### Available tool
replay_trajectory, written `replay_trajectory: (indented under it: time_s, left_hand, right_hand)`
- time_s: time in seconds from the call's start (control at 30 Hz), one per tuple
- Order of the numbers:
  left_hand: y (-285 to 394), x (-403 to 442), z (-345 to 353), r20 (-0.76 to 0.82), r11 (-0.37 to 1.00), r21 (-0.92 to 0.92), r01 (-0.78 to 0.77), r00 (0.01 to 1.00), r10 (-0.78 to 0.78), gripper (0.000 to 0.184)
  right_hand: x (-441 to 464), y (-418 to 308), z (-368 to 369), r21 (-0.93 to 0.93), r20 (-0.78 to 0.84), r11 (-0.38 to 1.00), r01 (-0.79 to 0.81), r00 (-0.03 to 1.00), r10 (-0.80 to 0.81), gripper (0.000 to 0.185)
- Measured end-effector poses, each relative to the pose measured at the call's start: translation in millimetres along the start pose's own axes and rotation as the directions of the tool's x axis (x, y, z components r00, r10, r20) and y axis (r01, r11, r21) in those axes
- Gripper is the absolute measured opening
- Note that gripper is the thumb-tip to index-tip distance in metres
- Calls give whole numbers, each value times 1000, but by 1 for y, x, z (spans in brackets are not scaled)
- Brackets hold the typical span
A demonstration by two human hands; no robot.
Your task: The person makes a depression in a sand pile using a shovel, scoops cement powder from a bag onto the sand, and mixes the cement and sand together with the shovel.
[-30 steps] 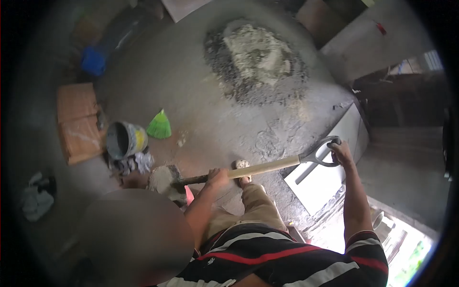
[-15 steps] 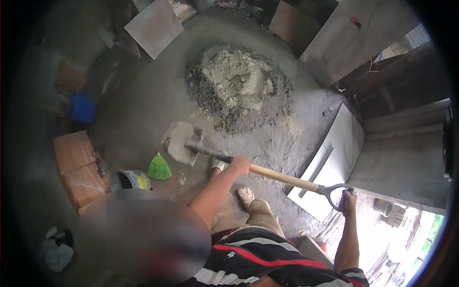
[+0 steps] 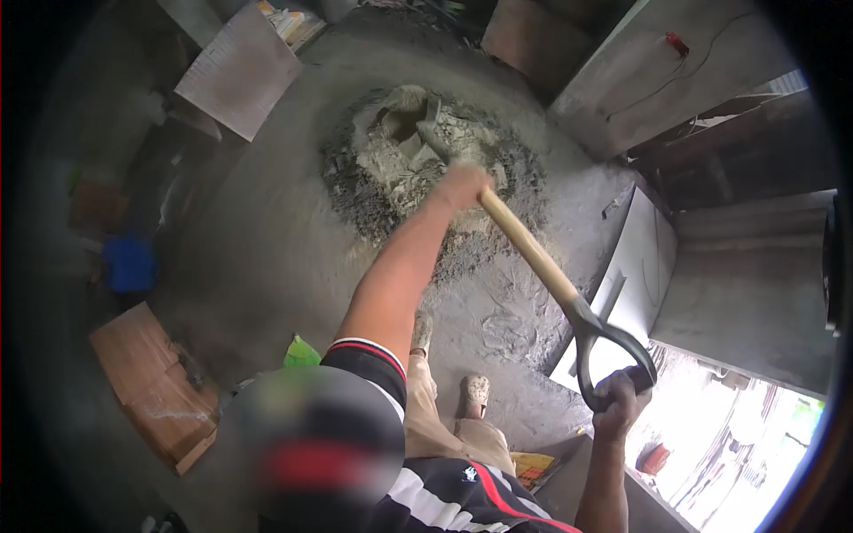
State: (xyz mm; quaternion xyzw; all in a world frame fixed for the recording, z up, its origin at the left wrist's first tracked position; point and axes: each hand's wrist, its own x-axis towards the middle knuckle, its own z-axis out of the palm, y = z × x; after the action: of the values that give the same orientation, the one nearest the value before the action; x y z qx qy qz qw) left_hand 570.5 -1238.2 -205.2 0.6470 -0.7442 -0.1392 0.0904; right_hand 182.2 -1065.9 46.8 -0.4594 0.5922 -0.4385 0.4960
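Observation:
A shovel [image 3: 530, 251] with a pale wooden shaft runs diagonally from the lower right up to a heap of grey mix [image 3: 386, 191]. Its blade is at the top of the heap, partly sunk in pale powder. My left hand [image 3: 464, 185] is wrapped round the lower shaft, just above the heap. At the other end, my right hand [image 3: 619, 397] grips the dark D-shaped handle.
Flattened cardboard [image 3: 155, 386] lies at the left, near a green broom head [image 3: 301, 352] and a blue object [image 3: 129, 263]. A square board [image 3: 240, 71] is at the upper left. White panels [image 3: 631, 266] and a grey slab [image 3: 662, 75] stand at the right.
The shovel blade has swung from the floor at the left, up and right onto the heap. My left arm has stretched forward with it, while my right hand has moved slightly down and left.

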Motion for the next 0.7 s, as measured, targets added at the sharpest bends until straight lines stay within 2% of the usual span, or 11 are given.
replay_trajectory:
  time_s: [0.07,0.1,0.13,0.17,0.43,0.47,0.53,0.57,0.6,0.63,0.7]
  left_hand:
    - [-54,27,4,-195,1000,-23,9,981,-14,6]
    - [-76,33,6,-194,998,-56,25,980,-35,8]
    - [-94,34,4,-193,995,-88,39,980,-55,11]
    - [-108,30,5,-219,989,-141,35,973,-66,14]
    - [-179,-32,92,-404,992,-68,108,906,-126,17]
    - [-184,-38,116,-241,732,-542,413,758,-606,26]
    - [-167,-40,104,115,200,-819,538,496,-861,36]
    - [-135,-51,65,406,-281,-912,300,552,-728,42]
    - [-122,-57,47,567,-721,-689,73,674,-474,48]
    - [-146,-55,68,510,-645,-752,136,740,-439,39]
    - [-137,-66,43,514,-574,-801,168,685,-517,35]
  right_hand:
    - [17,6,50,-33,92,999,-24,995,27,11]
    - [26,31,72,-253,112,950,185,981,-161,23]
    - [32,14,111,-480,407,723,497,856,-319,34]
    - [46,21,139,-393,597,604,694,692,-407,34]
    - [66,103,260,-31,872,748,663,384,-304,28]
    - [61,106,265,-32,871,751,659,387,-303,28]
    - [54,101,277,0,905,770,638,327,-271,27]
    - [49,97,284,9,927,764,645,281,-248,26]
    - [46,95,287,10,927,757,653,279,-252,26]
    - [43,95,291,4,931,768,640,277,-236,27]
    - [31,93,297,-3,941,781,625,267,-209,28]
